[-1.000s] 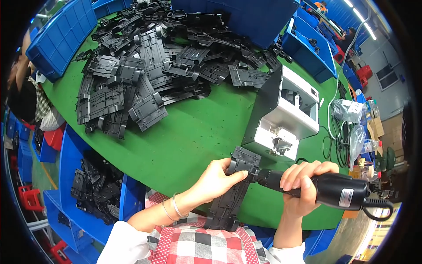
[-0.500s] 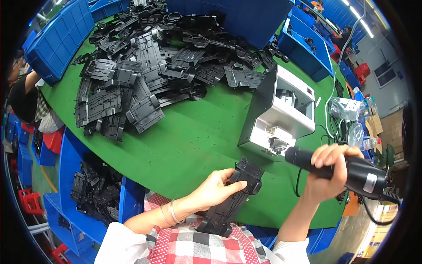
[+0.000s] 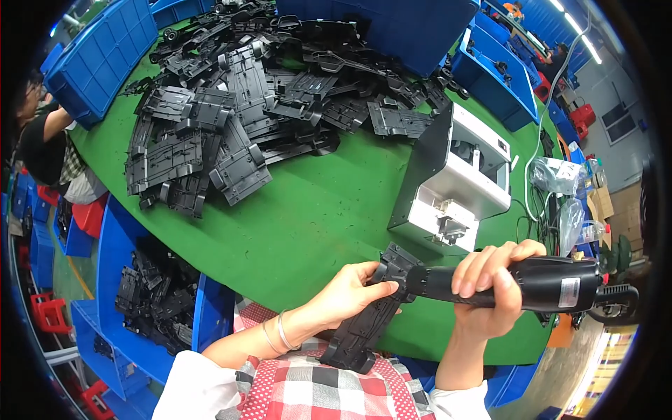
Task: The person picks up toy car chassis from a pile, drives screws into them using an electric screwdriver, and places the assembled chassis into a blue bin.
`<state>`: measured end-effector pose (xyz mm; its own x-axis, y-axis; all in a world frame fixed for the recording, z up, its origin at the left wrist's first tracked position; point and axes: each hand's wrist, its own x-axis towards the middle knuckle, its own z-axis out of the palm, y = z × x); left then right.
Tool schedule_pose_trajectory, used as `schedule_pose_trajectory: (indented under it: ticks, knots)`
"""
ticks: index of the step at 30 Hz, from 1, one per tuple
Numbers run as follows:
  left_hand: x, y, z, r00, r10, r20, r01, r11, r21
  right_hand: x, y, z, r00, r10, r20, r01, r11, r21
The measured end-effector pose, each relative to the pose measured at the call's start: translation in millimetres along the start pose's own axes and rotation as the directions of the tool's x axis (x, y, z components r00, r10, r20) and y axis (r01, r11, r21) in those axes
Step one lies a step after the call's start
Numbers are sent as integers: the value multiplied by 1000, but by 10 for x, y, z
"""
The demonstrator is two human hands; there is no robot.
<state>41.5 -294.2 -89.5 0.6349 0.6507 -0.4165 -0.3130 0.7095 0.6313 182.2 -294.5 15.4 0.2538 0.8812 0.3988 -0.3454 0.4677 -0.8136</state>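
My left hand [image 3: 355,294] is closed round a black plastic toy-car chassis [image 3: 367,323], thumb on top near its far end. The chassis slants from my lap up over the table's near edge. My right hand [image 3: 492,285] grips a corded black electric screwdriver [image 3: 553,281], held nearly level with its nose pointing left. That nose reaches the chassis's far end beside my left thumb; its bit is hidden, so I cannot tell whether it touches a screw. Just beyond the screwdriver stands a white-and-black screw feeder [image 3: 455,189] with a small metal pick-up at its front.
A large heap of black chassis [image 3: 245,91] covers the far left of the green table [image 3: 315,217]. Blue crates [image 3: 105,63] stand behind it. A blue bin [image 3: 203,308] at my left holds more black parts. Cables and plastic bags [image 3: 556,175] lie right. Another person sits far left.
The screwdriver has moved left and down, from in front of the screw feeder to the far end of the chassis. My left hand still holds the chassis in nearly the same place.
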Motion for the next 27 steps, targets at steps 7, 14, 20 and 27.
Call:
schedule_pose_trajectory:
  ticks: [7,14,20,27]
  knots:
    - [17,-98,20,998,37,-47,-36,999,32,-116,165,-17,995,3,102,1,999,-43]
    - [-234,-130,62,995,-42,88,34,995,90,22,-19,-168,941,-111,319,54,982,181]
    - [-460,-93,-255,799,-223,559,-138,837,530,370,-175,-326,934,-357,25,354,914,-196]
    - [-298,185,-203,992,118,37,-124,925,359,339,-23,-217,984,-174,-32,159,952,-261]
